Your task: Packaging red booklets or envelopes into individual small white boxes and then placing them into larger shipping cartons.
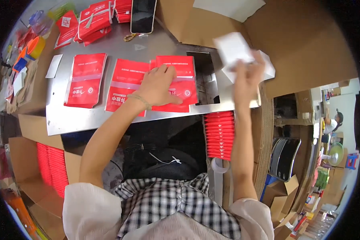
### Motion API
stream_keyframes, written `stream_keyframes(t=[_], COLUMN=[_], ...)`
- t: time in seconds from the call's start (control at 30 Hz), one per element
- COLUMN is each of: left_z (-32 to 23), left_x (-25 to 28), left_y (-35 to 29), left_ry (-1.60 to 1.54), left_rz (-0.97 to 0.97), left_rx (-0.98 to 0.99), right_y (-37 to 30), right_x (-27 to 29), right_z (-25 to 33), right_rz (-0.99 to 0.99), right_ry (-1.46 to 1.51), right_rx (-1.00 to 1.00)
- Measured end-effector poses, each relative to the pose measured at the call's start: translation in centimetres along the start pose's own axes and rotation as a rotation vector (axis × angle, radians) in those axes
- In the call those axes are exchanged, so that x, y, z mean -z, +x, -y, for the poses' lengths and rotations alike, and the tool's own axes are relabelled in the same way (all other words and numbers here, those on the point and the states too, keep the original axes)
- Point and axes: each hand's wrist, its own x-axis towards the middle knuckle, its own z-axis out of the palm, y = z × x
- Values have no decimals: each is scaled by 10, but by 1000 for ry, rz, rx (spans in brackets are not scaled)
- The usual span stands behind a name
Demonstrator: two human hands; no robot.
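My left hand (159,86) lies flat with its fingers spread on a red printed packet (184,66), pressing it to the metal table. That packet overlaps a second stack of red packets (122,86) on its left. Farther left is a separate stack of red packets (85,80). Beyond the table's right part, my right hand (249,76) is raised, its thumb and fingers pinching a white card (233,48) blurred by motion. More white pieces (268,66) show behind the fingers; whether they are held too, I cannot tell.
A rectangular opening (204,76) cuts the metal table (148,118). Below its right edge, red packets (220,134) are stacked. Red bundles (95,22) and a phone (143,16) lie at the back. Cardboard (300,44) stands at right; a box with red packets (52,168) sits lower left.
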Motion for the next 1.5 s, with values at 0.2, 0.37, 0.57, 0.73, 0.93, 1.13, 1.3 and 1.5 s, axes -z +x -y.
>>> stream_keyframes(t=[0.2,0.37,0.57,0.73,0.93,1.13,1.3,1.5], left_z=[1,4,-49,-3,8,35,13,0], left_x=[4,-12,-70,-34,-24,-18,-32,-21], left_y=[-27,-41,19,-33,-29,-15,-46,-45], left_ry=[5,104,-54,106,395,78,130,187], left_rz=[-125,-413,-438,-566,-389,-378,-405,-332], left_rx=[-35,-225,-191,-79,-197,-244,-599,-401], right_y=[-55,-31,37,34,-45,-95,-87,7], right_x=[-44,1,57,66,-17,-48,-50,31], right_z=[-34,-25,-46,-56,-16,-7,-16,-32], right_rz=[583,316,318,263,501,881,799,95], right_ry=[-184,-832,-695,-487,-574,-264,-460,-902], right_rx=[-72,578,262,192,755,743,415,408])
